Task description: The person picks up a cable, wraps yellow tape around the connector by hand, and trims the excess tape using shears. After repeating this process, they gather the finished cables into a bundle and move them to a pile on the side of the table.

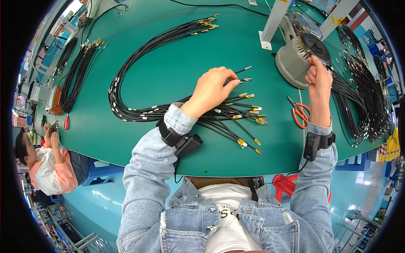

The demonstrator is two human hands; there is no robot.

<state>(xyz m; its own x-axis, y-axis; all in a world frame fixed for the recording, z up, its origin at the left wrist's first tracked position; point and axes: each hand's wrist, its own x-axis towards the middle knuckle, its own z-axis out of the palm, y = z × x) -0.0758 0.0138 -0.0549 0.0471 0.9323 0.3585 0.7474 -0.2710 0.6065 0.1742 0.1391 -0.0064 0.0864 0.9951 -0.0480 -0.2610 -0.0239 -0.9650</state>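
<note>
My left hand pinches a black cable narrowly near its tip, beside the cable bundle on the green worktop. My right hand bunches at the black disc on the grey machine (I cannot tell whether it holds anything): likely a picking-off step, the next move calling for light fingertips

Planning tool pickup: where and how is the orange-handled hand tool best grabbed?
Probably by the orange handles, fingers across both, coming from the near side, slightly right. The tool lies on the green table, handles spread toward the near right, slim tip pointing away and left.
</note>
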